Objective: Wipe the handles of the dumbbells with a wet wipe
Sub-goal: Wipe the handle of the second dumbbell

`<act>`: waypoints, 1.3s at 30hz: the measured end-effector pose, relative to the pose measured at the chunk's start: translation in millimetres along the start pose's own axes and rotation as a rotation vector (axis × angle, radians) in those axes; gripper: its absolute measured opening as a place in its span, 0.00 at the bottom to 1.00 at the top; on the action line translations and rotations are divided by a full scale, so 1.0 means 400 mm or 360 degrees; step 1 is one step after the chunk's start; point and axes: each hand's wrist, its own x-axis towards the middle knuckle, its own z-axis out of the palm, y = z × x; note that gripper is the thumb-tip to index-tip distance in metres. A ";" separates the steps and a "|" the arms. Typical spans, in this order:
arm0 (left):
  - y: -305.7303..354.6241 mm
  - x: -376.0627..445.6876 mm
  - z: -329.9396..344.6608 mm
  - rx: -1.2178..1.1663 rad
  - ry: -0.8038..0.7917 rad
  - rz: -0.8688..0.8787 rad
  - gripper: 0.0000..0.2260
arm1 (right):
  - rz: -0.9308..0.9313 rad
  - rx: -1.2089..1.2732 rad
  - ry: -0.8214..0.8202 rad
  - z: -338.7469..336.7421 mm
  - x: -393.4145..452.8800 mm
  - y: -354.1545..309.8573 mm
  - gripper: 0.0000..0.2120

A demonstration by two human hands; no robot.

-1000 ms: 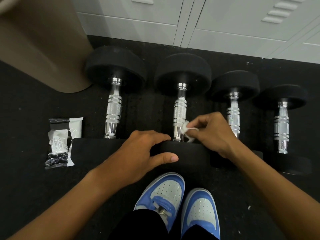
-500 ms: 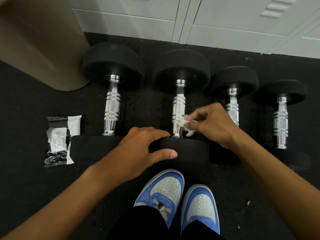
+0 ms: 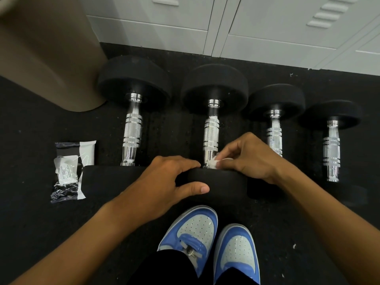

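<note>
Right hand (image 3: 248,157) pinches wet wipe (image 3: 212,163) at handle's (image 3: 211,134) near end; handle runs away lengthwise. Left hand (image 3: 164,182) grips near weight (image 3: 218,182).

four black-headed dumbbells (image 3: 133,79) with knurled chrome handles (image 3: 132,131) lie side by side on the floor (image 3: 170,130). my right hand (image 3: 249,157) pinches a crumpled white wet wipe (image 3: 212,163) at the near handle end of the second dumbbell (image 3: 211,130).
</note>
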 end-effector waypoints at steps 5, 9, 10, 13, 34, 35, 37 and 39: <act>0.005 -0.001 -0.001 -0.0007 0.0002 0.0016 0.32 | 0.0085 0.0028 -0.0012 0.008 0.025 0.006 0.03; 0.001 0.000 0.000 -0.0028 0.0006 0.0012 0.32 | 0.0082 0.0481 0.0150 0.003 -0.001 0.004 0.02; 0.000 0.000 0.000 -0.0029 0.0004 0.0007 0.32 | 0.0084 0.0475 0.0163 0.007 -0.005 0.006 0.02; -0.001 -0.001 0.002 -0.0013 -0.0006 0.0002 0.33 | 0.0161 0.0406 0.0156 0.027 0.003 0.010 0.03; -0.007 0.001 0.003 -0.0019 -0.0022 -0.0028 0.34 | 0.0094 0.0447 0.0586 0.027 0.057 0.009 0.05; -0.009 0.001 0.004 -0.0019 -0.0017 -0.0027 0.34 | 0.0063 0.0438 0.0636 0.024 0.061 0.004 0.04; -0.012 0.000 0.004 -0.0022 -0.0011 -0.0030 0.34 | 0.0003 0.0389 0.0653 0.029 0.047 0.000 0.04; -0.013 -0.001 0.003 -0.0025 -0.0014 -0.0035 0.34 | 0.0003 0.0350 0.0576 0.038 0.029 0.002 0.03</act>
